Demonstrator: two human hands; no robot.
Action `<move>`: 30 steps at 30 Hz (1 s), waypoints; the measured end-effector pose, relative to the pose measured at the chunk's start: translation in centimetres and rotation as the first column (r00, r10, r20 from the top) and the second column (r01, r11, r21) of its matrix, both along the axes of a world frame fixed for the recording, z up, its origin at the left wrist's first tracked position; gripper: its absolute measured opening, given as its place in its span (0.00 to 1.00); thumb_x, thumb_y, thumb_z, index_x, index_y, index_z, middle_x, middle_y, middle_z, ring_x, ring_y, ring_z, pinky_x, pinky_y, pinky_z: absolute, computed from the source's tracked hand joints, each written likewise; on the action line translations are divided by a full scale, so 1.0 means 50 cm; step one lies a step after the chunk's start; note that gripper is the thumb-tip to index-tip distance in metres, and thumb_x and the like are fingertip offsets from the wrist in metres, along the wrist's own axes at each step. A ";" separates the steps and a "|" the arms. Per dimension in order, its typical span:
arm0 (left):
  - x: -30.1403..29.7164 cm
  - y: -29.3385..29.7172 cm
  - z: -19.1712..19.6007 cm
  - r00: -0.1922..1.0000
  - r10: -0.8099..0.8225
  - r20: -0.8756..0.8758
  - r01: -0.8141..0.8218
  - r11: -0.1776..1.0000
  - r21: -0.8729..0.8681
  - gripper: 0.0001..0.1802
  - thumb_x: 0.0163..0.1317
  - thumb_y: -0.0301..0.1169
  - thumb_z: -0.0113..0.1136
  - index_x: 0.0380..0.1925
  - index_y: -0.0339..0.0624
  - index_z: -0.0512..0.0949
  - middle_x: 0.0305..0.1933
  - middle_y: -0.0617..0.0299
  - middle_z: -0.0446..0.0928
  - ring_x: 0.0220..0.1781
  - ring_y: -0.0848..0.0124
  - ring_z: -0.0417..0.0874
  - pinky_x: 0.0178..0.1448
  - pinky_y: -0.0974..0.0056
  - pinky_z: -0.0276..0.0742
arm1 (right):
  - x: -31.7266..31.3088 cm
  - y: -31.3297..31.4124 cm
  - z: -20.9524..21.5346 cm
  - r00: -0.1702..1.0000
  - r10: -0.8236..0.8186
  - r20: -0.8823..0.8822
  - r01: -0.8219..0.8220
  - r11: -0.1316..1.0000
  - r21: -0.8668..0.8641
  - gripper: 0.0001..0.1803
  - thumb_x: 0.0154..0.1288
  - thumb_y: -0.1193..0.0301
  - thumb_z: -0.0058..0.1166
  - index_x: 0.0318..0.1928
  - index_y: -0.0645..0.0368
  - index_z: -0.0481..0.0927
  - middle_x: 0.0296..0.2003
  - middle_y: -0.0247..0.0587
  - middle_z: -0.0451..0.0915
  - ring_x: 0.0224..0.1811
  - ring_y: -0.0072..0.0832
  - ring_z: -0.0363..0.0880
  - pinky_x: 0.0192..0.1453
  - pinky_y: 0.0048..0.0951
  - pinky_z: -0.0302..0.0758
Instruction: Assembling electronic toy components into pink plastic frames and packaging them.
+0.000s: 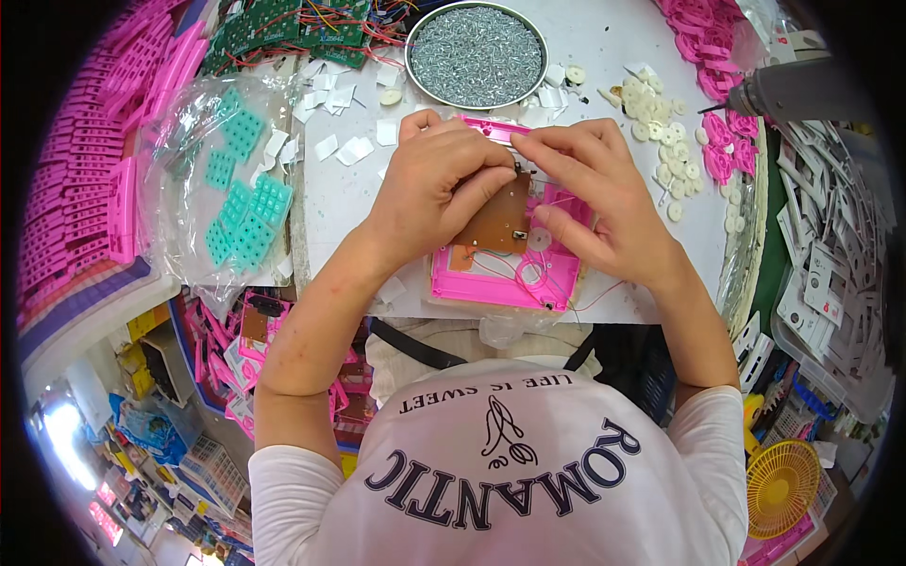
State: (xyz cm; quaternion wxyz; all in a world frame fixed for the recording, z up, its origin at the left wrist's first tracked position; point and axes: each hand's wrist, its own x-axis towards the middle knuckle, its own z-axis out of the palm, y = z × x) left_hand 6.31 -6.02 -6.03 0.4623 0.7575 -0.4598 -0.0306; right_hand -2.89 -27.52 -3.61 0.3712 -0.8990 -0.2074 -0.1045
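In front of me on the table lies an open pink plastic casing [510, 290], with thin wires looped inside. A brown circuit board [498, 215] sits over it, slightly tilted. My left hand [442, 184] is closed at the board's far left part, thumb and fingertips together on its edge. My right hand [604, 193] is open on the other side, thumb and index finger apart. Its index fingertip is by the casing's far edge, near a pink strip [495, 129], and its thumb is above a translucent white disc [539, 239]. The hands partly hide the board's far end.
A round tray of small screws [477, 57] stands beyond the casing. White paper pieces [355, 151] and cream plastic wheels [668, 141] lie scattered. Teal keypads [250, 217] rest on plastic film at left. A power screwdriver [788, 90] juts in from the right. Pink casings [85, 160] are stacked far left.
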 end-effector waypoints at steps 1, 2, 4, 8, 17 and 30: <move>-0.002 -0.001 -0.004 1.000 -0.010 0.020 0.010 1.000 -0.003 0.03 0.63 0.31 0.65 0.34 0.47 0.82 0.31 0.66 0.80 0.36 0.66 0.78 0.53 0.60 0.61 | -0.001 0.001 -0.002 1.000 0.011 -0.010 -0.011 1.000 0.006 0.32 0.53 0.73 0.64 0.63 0.56 0.79 0.55 0.43 0.79 0.52 0.42 0.71 0.58 0.39 0.73; -0.004 -0.001 -0.009 0.999 -0.019 0.040 0.020 1.000 -0.006 0.03 0.63 0.31 0.65 0.35 0.47 0.82 0.31 0.66 0.80 0.36 0.66 0.78 0.53 0.60 0.61 | 0.000 0.001 0.000 1.000 -0.019 -0.003 0.019 1.000 0.000 0.32 0.53 0.73 0.64 0.62 0.57 0.79 0.54 0.43 0.79 0.52 0.42 0.71 0.58 0.39 0.72; -0.005 0.000 -0.009 0.999 -0.021 0.050 0.021 1.000 -0.004 0.03 0.62 0.30 0.65 0.35 0.47 0.82 0.32 0.67 0.81 0.36 0.66 0.78 0.53 0.59 0.61 | 0.006 0.002 0.005 0.997 -0.078 0.012 0.078 0.997 -0.011 0.31 0.53 0.73 0.65 0.62 0.57 0.80 0.53 0.43 0.79 0.52 0.42 0.71 0.59 0.39 0.72; -0.012 0.010 -0.002 1.000 0.017 0.025 -0.018 1.000 0.019 0.04 0.62 0.30 0.65 0.36 0.47 0.82 0.33 0.67 0.81 0.37 0.66 0.79 0.54 0.59 0.61 | -0.002 -0.038 0.011 0.988 -0.156 0.022 0.155 0.988 0.020 0.27 0.53 0.74 0.66 0.57 0.57 0.83 0.50 0.42 0.80 0.52 0.41 0.73 0.60 0.38 0.72; -0.049 0.001 -0.013 0.983 0.133 0.129 -0.140 0.989 0.047 0.06 0.59 0.27 0.66 0.37 0.46 0.82 0.34 0.64 0.83 0.34 0.63 0.79 0.53 0.56 0.63 | 0.088 -0.279 0.004 0.836 -0.548 0.025 0.544 0.820 -0.178 0.16 0.61 0.68 0.61 0.49 0.60 0.86 0.40 0.45 0.85 0.44 0.41 0.82 0.50 0.39 0.78; -0.084 0.004 -0.012 0.941 0.324 0.097 -0.330 0.942 0.056 0.06 0.57 0.25 0.68 0.35 0.45 0.81 0.26 0.65 0.79 0.28 0.64 0.77 0.55 0.56 0.64 | 0.481 -0.333 -0.057 0.899 -0.257 0.355 0.416 0.757 -0.505 0.14 0.59 0.68 0.60 0.46 0.54 0.82 0.46 0.48 0.83 0.51 0.45 0.81 0.50 0.44 0.80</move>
